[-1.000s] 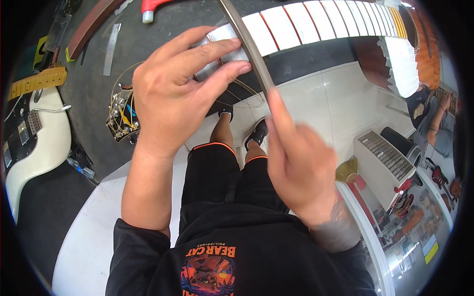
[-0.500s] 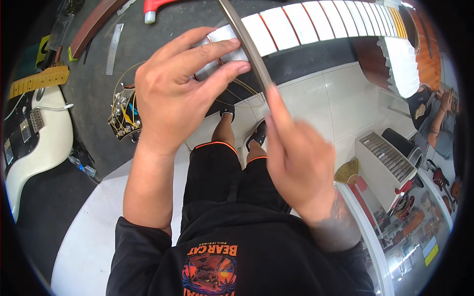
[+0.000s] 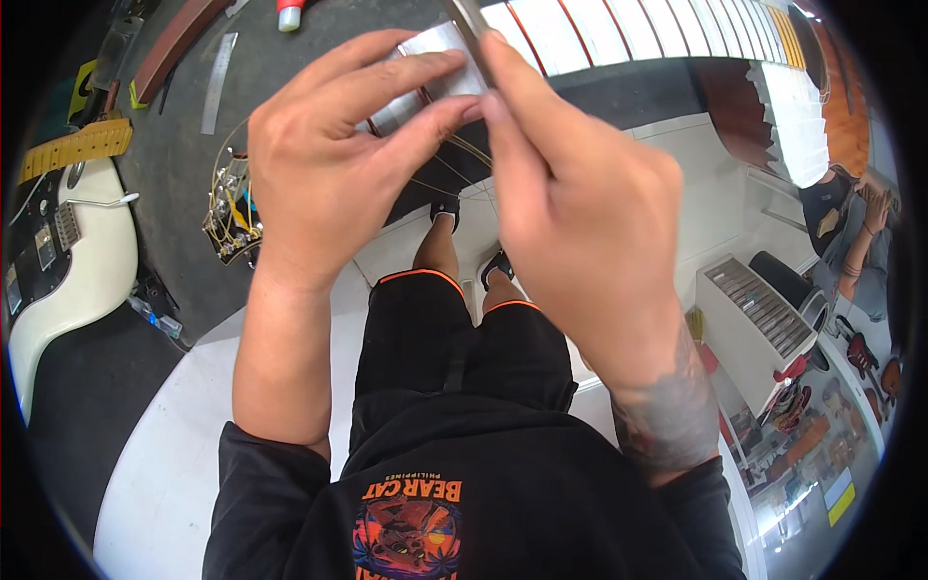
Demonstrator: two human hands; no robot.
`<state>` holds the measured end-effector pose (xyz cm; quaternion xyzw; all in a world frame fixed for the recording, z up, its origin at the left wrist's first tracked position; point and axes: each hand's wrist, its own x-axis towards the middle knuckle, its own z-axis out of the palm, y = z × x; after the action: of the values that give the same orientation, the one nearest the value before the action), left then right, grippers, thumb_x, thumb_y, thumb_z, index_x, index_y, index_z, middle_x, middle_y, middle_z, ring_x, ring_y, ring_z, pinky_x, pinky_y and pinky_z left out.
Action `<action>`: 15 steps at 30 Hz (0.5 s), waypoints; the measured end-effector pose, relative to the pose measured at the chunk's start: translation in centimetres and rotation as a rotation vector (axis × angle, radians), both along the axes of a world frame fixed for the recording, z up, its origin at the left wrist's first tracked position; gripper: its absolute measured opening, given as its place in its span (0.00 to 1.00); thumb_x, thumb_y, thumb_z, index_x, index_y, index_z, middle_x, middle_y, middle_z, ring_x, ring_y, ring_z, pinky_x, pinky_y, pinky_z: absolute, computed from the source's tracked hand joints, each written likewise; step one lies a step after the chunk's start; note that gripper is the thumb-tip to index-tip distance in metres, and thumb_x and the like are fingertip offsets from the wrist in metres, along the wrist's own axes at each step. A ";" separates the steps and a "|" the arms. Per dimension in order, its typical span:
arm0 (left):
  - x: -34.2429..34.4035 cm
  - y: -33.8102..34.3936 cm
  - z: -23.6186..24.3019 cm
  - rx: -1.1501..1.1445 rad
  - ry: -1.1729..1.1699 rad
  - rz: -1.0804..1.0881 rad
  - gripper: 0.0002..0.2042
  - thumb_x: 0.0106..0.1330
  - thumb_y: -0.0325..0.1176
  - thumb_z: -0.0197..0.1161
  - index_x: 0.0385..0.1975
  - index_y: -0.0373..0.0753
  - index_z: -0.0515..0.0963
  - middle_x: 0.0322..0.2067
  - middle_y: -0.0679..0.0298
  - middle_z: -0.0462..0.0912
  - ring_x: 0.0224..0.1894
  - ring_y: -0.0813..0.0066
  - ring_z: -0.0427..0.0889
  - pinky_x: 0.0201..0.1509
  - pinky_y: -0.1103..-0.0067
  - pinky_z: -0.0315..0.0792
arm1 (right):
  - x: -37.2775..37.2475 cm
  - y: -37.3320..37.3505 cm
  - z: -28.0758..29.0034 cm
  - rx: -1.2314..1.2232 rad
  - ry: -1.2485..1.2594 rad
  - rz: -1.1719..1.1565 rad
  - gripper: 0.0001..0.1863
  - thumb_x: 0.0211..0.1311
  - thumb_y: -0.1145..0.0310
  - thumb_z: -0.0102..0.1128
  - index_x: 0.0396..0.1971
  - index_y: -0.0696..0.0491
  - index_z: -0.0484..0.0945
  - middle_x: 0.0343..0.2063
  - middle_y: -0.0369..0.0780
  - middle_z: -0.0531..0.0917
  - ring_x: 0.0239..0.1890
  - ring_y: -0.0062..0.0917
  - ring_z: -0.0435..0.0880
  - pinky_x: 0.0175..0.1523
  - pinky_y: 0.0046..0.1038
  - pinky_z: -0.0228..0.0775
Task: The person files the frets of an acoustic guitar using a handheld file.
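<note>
A guitar neck (image 3: 570,39) lies across the top, its fretboard masked with white tape between the bare frets. My left hand (image 3: 333,155) grips the neck near its headstock end, fingers over the taped board and thumb along the near edge. Beyond it, the headstock (image 3: 232,213) shows tuners and loose, curling strings. In my right hand (image 3: 599,193) is a flat metal file (image 3: 464,19), laid crosswise over the fretboard just right of my left fingertips. My right index finger stretches along the file; its far end runs out of view.
On the dark bench (image 3: 184,232) lie a steel ruler (image 3: 218,82) and a red-handled tool with a pale tip (image 3: 289,15). A white electric guitar (image 3: 101,242) rests at the left. A person (image 3: 851,232) sits far right, near a white drawer cabinet (image 3: 749,319).
My right hand has pushed the file away from me, up across the neck. My left hand keeps its grip. The view has shifted slightly.
</note>
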<state>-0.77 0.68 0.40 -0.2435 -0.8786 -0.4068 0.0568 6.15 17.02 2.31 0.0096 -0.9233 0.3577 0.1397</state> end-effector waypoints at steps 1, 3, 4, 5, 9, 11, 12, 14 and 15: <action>0.1 0.0 0.2 -0.013 0.008 -0.003 0.17 0.51 0.28 0.81 0.42 0.39 0.90 0.46 0.55 0.89 0.45 0.69 0.88 0.50 0.77 0.79 | 0.8 0.0 0.4 -0.010 0.021 0.000 0.20 0.66 0.78 0.64 0.58 0.54 0.83 0.20 0.46 0.81 0.17 0.28 0.78 0.27 0.27 0.69; 0.3 -0.4 -0.1 -0.033 0.035 0.007 0.17 0.51 0.29 0.82 0.42 0.39 0.90 0.45 0.55 0.89 0.45 0.69 0.88 0.49 0.77 0.79 | 3.7 0.4 0.9 -0.037 -0.059 -0.017 0.21 0.65 0.79 0.64 0.58 0.55 0.82 0.22 0.46 0.83 0.17 0.25 0.78 0.27 0.25 0.70; 0.2 -0.4 -0.3 -0.032 0.035 0.005 0.17 0.51 0.29 0.82 0.42 0.39 0.90 0.45 0.55 0.89 0.45 0.69 0.88 0.49 0.77 0.79 | 5.4 0.9 1.0 -0.042 -0.092 -0.031 0.23 0.63 0.81 0.65 0.59 0.56 0.82 0.21 0.44 0.81 0.17 0.24 0.76 0.26 0.25 0.69; 0.1 -0.5 -0.5 -0.037 0.075 -0.020 0.16 0.51 0.29 0.82 0.42 0.39 0.90 0.45 0.55 0.89 0.44 0.70 0.88 0.49 0.77 0.79 | 7.0 1.4 1.1 -0.049 -0.123 -0.044 0.25 0.61 0.82 0.67 0.59 0.57 0.81 0.20 0.42 0.79 0.16 0.23 0.75 0.25 0.25 0.68; 0.3 -0.1 -0.3 -0.086 0.091 -0.002 0.16 0.52 0.30 0.82 0.41 0.39 0.90 0.44 0.57 0.90 0.43 0.71 0.88 0.49 0.79 0.79 | 12.4 1.9 0.2 -0.121 -0.130 -0.043 0.29 0.55 0.85 0.70 0.60 0.58 0.81 0.15 0.37 0.73 0.14 0.24 0.72 0.22 0.26 0.68; 0.2 -0.3 -0.4 -0.075 0.099 -0.019 0.16 0.52 0.31 0.82 0.41 0.39 0.90 0.45 0.57 0.90 0.44 0.72 0.88 0.49 0.79 0.79 | 13.9 2.1 0.4 -0.159 -0.204 -0.030 0.30 0.54 0.85 0.70 0.60 0.58 0.80 0.16 0.37 0.74 0.15 0.24 0.73 0.23 0.25 0.69; 0.1 -0.4 -0.5 -0.062 0.102 -0.033 0.16 0.52 0.31 0.82 0.41 0.39 0.90 0.45 0.57 0.90 0.44 0.72 0.88 0.49 0.79 0.78 | 14.3 2.1 0.5 -0.160 -0.200 -0.034 0.30 0.54 0.85 0.70 0.60 0.58 0.80 0.16 0.37 0.74 0.15 0.24 0.73 0.23 0.25 0.69; 0.1 -0.5 -0.5 -0.066 0.113 -0.035 0.16 0.53 0.31 0.82 0.42 0.40 0.90 0.45 0.57 0.90 0.44 0.72 0.88 0.49 0.79 0.78 | 14.9 2.3 0.5 -0.165 -0.220 -0.037 0.31 0.53 0.85 0.70 0.60 0.58 0.80 0.17 0.37 0.75 0.15 0.24 0.73 0.23 0.25 0.69; 0.1 -0.4 -0.6 -0.070 0.119 -0.036 0.15 0.53 0.32 0.82 0.42 0.40 0.90 0.45 0.58 0.90 0.44 0.72 0.87 0.49 0.78 0.78 | 15.0 2.5 0.6 -0.165 -0.215 -0.039 0.31 0.53 0.85 0.70 0.60 0.58 0.80 0.17 0.37 0.75 0.15 0.24 0.73 0.23 0.25 0.69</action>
<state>-0.70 0.26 -0.16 -0.2847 -0.8829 -0.3616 0.0931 21.12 19.48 2.90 -0.0584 -0.9005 0.4284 0.0469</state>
